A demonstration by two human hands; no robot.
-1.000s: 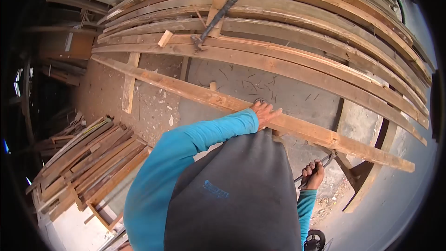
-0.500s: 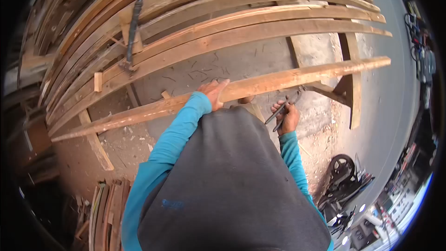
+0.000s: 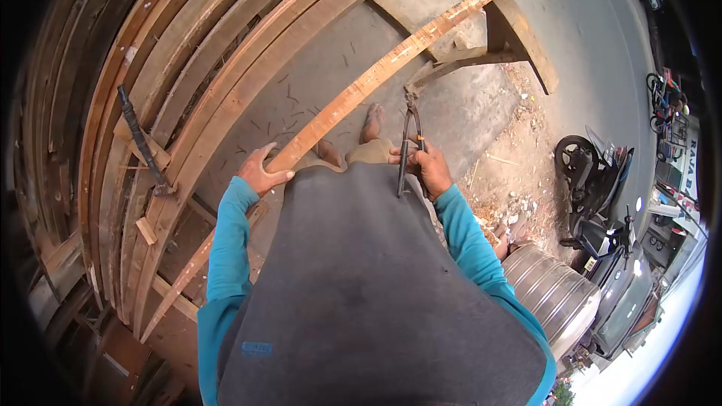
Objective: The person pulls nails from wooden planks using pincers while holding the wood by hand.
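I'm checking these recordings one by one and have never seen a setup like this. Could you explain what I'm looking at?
There is no machine here: a person works with two bare hands. The view comes from a camera worn on their head, looking forward and down, so the dark shirt fills the middle, and the round edge belongs to the picture.

The left hand grips a long board. The right hand holds long-handled pincers, their head pointing away from the body.

On the left, a hammer lies across a row of planks. Thin dark bits, perhaps nails, are scattered on the ground. To the right stand a motorbike and a ribbed metal drum.
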